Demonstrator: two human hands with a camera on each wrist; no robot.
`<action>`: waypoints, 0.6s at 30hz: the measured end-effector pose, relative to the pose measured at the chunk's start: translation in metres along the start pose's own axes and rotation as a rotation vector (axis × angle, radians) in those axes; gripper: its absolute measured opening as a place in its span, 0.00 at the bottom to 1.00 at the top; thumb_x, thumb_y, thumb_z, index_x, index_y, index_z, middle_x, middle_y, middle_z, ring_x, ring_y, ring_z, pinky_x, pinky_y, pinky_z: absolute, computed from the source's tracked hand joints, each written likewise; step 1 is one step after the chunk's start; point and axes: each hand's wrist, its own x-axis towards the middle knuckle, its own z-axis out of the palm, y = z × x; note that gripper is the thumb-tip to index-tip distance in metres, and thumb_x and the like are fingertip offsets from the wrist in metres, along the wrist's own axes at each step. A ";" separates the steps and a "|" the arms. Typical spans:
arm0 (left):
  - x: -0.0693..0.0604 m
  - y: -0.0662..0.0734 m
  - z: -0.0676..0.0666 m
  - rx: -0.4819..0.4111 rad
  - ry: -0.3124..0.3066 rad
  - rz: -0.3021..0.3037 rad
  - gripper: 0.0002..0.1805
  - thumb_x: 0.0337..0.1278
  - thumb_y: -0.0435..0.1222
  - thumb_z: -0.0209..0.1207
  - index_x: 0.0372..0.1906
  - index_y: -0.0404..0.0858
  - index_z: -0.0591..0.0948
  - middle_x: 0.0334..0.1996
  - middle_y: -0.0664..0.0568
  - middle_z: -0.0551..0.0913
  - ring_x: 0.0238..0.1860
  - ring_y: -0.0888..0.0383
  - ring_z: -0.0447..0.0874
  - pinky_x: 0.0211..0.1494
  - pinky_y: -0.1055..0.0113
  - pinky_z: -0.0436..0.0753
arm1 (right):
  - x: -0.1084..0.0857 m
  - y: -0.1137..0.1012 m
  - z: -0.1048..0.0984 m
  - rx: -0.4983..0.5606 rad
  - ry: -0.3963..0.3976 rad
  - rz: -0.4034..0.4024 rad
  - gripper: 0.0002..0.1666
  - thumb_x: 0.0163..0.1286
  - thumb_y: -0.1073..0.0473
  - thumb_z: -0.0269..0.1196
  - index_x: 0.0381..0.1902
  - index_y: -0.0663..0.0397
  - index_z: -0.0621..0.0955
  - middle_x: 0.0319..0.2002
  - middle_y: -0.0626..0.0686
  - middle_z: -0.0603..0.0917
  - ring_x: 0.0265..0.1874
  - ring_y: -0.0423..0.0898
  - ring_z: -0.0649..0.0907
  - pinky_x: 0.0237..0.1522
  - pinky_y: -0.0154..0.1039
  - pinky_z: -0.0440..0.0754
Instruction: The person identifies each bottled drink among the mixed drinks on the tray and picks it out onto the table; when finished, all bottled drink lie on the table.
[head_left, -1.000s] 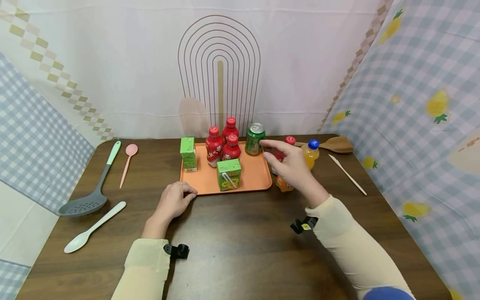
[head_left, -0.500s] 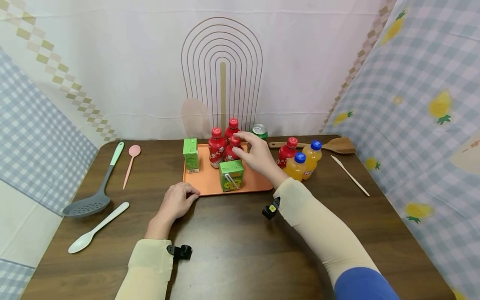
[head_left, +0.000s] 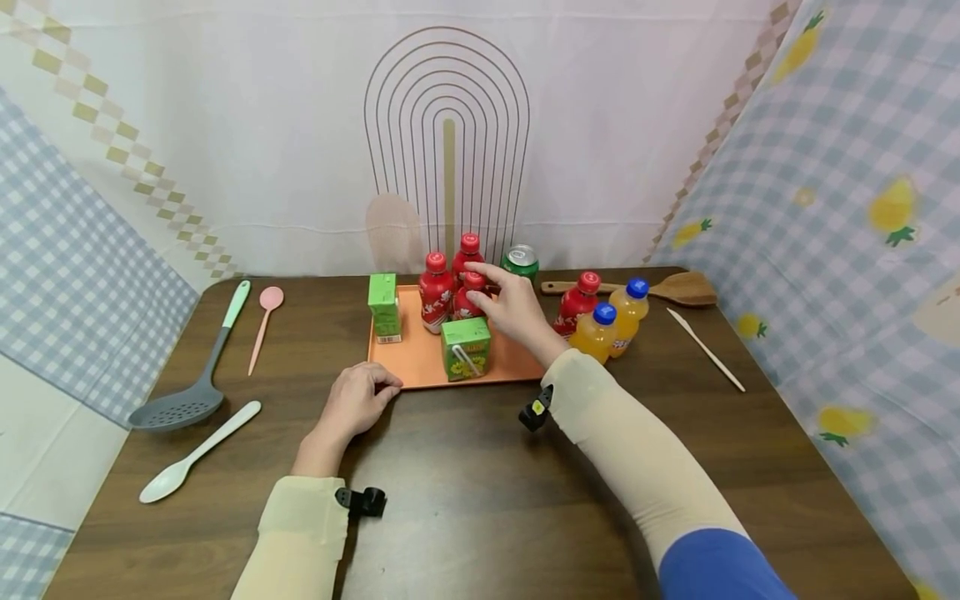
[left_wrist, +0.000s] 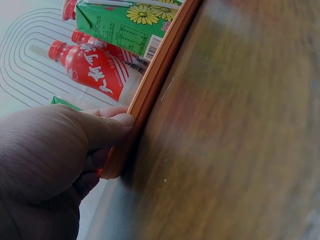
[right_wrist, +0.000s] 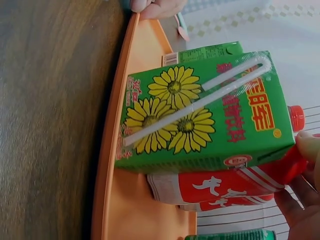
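Your left hand (head_left: 356, 400) pinches the orange tray (head_left: 420, 360) at its near-left corner, and your right hand (head_left: 516, 307) grips the front red bottle (head_left: 466, 306) up top; it stands on the tray behind the nearer green carton (head_left: 465, 350), perhaps touching.

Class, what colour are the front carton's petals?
Yellow petals, seen best in the right wrist view.

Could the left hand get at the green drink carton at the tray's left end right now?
Probably yes: the green drink carton stands just beyond the left hand, with only bare tray between. It would likely first have to release the orange tray, whose rim it pinches.
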 end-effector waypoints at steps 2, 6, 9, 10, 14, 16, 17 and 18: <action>0.000 0.000 0.000 0.001 0.001 0.002 0.03 0.53 0.32 0.67 0.31 0.44 0.89 0.32 0.56 0.85 0.41 0.52 0.82 0.49 0.53 0.78 | -0.002 0.001 -0.003 -0.020 0.006 -0.002 0.27 0.67 0.57 0.65 0.64 0.45 0.75 0.54 0.51 0.82 0.19 0.46 0.74 0.22 0.37 0.74; 0.001 0.000 0.000 -0.002 -0.001 0.005 0.03 0.53 0.32 0.67 0.31 0.44 0.89 0.32 0.56 0.85 0.41 0.52 0.82 0.49 0.53 0.78 | -0.007 0.002 -0.009 -0.053 0.018 -0.002 0.28 0.67 0.57 0.64 0.65 0.45 0.75 0.55 0.52 0.81 0.11 0.45 0.69 0.17 0.36 0.72; 0.001 0.000 0.000 -0.002 -0.003 0.003 0.03 0.53 0.32 0.67 0.31 0.44 0.89 0.32 0.56 0.85 0.41 0.52 0.82 0.49 0.53 0.78 | -0.011 0.003 -0.013 -0.076 0.025 0.001 0.28 0.68 0.56 0.63 0.65 0.45 0.74 0.55 0.52 0.81 0.07 0.45 0.64 0.16 0.37 0.70; 0.001 0.000 0.000 -0.002 -0.003 0.003 0.03 0.53 0.32 0.67 0.31 0.44 0.89 0.32 0.56 0.85 0.42 0.52 0.82 0.49 0.53 0.78 | -0.012 0.003 -0.015 -0.083 0.027 0.005 0.28 0.68 0.56 0.63 0.65 0.44 0.74 0.55 0.52 0.81 0.08 0.45 0.64 0.18 0.37 0.71; 0.000 0.000 0.000 0.002 -0.003 0.005 0.03 0.53 0.32 0.67 0.31 0.44 0.89 0.32 0.56 0.85 0.42 0.52 0.82 0.50 0.53 0.78 | -0.020 0.002 -0.020 -0.117 0.039 0.037 0.28 0.68 0.56 0.63 0.66 0.41 0.74 0.53 0.52 0.82 0.10 0.46 0.67 0.21 0.38 0.72; 0.000 0.000 0.000 0.001 -0.003 0.006 0.03 0.53 0.33 0.67 0.31 0.44 0.89 0.32 0.56 0.85 0.42 0.52 0.82 0.50 0.53 0.78 | -0.024 0.001 -0.023 -0.130 0.046 0.054 0.28 0.68 0.56 0.63 0.66 0.39 0.74 0.51 0.53 0.83 0.15 0.47 0.73 0.25 0.39 0.75; 0.000 0.000 0.000 0.000 -0.004 0.006 0.03 0.53 0.33 0.67 0.31 0.44 0.89 0.32 0.56 0.85 0.42 0.52 0.82 0.50 0.53 0.78 | -0.026 0.001 -0.024 -0.132 0.050 0.057 0.28 0.68 0.56 0.63 0.65 0.38 0.74 0.51 0.53 0.83 0.19 0.47 0.76 0.27 0.40 0.77; 0.000 0.000 -0.001 0.000 -0.003 0.004 0.03 0.53 0.33 0.67 0.31 0.44 0.89 0.32 0.56 0.85 0.42 0.52 0.82 0.50 0.53 0.78 | -0.029 0.001 -0.025 -0.132 0.052 0.061 0.28 0.68 0.57 0.63 0.65 0.39 0.74 0.52 0.53 0.83 0.25 0.47 0.80 0.31 0.40 0.79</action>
